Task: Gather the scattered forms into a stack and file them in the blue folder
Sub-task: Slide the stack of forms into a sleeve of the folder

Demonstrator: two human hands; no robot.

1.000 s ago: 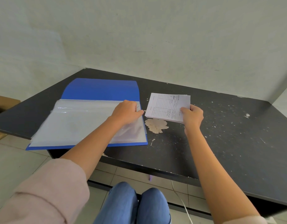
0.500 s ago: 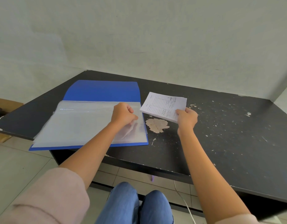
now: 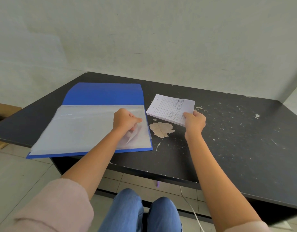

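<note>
The blue folder (image 3: 104, 93) lies open on the left part of the black table (image 3: 236, 139), its clear plastic sleeves (image 3: 80, 129) spread toward me. My left hand (image 3: 125, 119) pinches the right edge of a clear sleeve and lifts it slightly. A stack of white printed forms (image 3: 171, 108) hangs just above the table to the right of the folder. My right hand (image 3: 194, 122) grips that stack by its near right corner.
A pale patch of peeled paint (image 3: 162, 129) marks the tabletop between my hands, with white flecks scattered to the right. A cardboard box (image 3: 4, 113) sits on the floor at far left. The wall stands close behind the table. A white cable (image 3: 191, 206) hangs below the front edge.
My left hand has curled from lying on the sleeves to pinching a sleeve edge and raising it. My right hand has shifted the stack of forms slightly leftward toward the folder.
</note>
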